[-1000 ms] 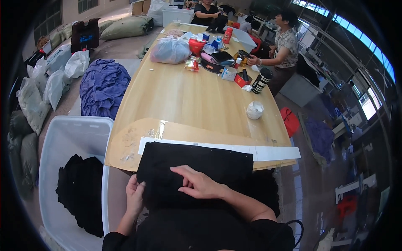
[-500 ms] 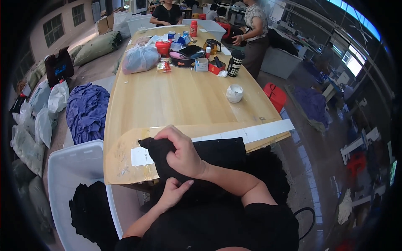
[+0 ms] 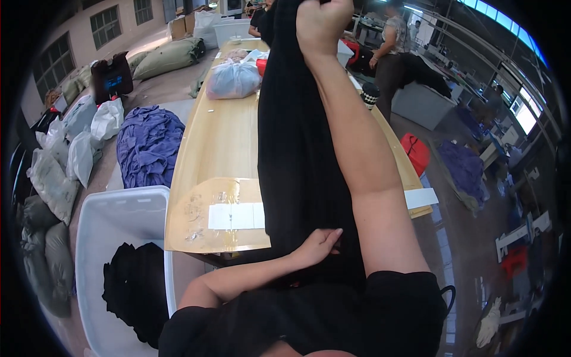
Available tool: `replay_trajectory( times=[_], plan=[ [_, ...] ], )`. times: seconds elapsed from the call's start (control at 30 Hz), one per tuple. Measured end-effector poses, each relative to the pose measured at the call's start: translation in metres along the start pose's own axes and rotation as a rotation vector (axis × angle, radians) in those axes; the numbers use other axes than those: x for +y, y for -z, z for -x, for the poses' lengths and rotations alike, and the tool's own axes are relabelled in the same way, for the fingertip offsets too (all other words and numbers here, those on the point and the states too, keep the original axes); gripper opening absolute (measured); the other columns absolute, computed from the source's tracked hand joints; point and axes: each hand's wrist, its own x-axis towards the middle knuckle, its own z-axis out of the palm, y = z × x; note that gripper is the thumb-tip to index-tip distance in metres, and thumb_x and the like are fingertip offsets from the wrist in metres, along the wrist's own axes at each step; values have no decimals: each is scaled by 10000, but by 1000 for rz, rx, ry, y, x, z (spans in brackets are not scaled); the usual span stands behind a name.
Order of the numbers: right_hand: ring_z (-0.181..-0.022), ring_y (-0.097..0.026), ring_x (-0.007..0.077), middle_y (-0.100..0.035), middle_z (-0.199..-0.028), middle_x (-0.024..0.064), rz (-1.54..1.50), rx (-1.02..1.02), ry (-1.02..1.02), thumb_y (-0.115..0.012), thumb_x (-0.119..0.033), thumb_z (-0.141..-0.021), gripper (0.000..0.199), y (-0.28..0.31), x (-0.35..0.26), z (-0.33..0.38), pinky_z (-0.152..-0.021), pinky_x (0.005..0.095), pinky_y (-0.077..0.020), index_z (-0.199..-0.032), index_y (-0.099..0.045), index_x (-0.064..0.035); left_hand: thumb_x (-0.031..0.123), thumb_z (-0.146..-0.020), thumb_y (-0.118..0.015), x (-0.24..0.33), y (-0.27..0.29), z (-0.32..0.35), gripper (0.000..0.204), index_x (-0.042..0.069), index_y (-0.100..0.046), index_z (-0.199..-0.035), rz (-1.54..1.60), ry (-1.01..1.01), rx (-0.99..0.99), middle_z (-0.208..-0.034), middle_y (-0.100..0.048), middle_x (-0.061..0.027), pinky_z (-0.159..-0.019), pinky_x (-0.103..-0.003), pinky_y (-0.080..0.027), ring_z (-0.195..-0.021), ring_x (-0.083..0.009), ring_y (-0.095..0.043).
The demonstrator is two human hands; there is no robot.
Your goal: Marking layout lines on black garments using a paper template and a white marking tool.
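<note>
The black garment hangs full length over the near end of the long wooden table, lifted high by the right hand, which is fisted tight around its top edge up at twelve o'clock. Lower down, at about six o'clock from that fist, the left hand lies on the cloth near its bottom, fingers curled loosely against it; whether it actually pinches the fabric I cannot tell. The thing looks soft and light, draping in long limp folds with no stiffness, so I would judge it best taken by a hem or seam at the top and steadied low, since it will sag anywhere else. On the tabletop just at nine o'clock of the cloth sits a white paper strip. Further toward eleven o'clock lies a tied clear plastic bag. Off the table at nine o'clock is a heap of purple cloth, and at seven o'clock a white plastic bin holds more dark garments.
</note>
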Motion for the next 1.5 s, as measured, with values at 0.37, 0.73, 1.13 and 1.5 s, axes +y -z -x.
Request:
replay_trajectory(
  times=[0.37,0.73,1.13,1.5],
  plan=[
    [-748,-606,153,-621,-824,97,61,-796,-518,-523,32,-721,240,39,60,157,-687,272,-473,-944,-606,4,181,-874,-599,51,107,-61,230,4,-580,-1020,751,-39,265,-942,-659,-92,-776,-348,-520,-868,-217,-642],
    [-1213,-345,400,-325,-1336,221,291,-1205,-437,-749,-204,-685,747,184,-74,213,-1005,438,-336,-1316,-383,-45,244,-755,-548,97,126,-26,310,35,-568,-983,969,186,487,-1059,-587,-116,-974,-447,-368,-1015,-302,-527],
    [-959,-527,347,-549,-989,145,646,-777,-527,-500,130,-586,355,248,-50,189,-815,393,-444,-907,-553,-10,322,-948,-489,148,102,-5,337,27,-545,-1101,280,258,304,-1043,-615,-97,-817,-376,-486,-973,-223,-599],
    [-934,-569,191,-580,-948,110,511,-311,-986,-350,147,-648,405,361,-52,150,-898,280,-415,-999,-530,54,337,-974,-401,53,89,-20,471,72,-353,-1361,166,877,345,-1406,-369,-120,-910,-670,-332,-1301,-350,-322]
  ],
)
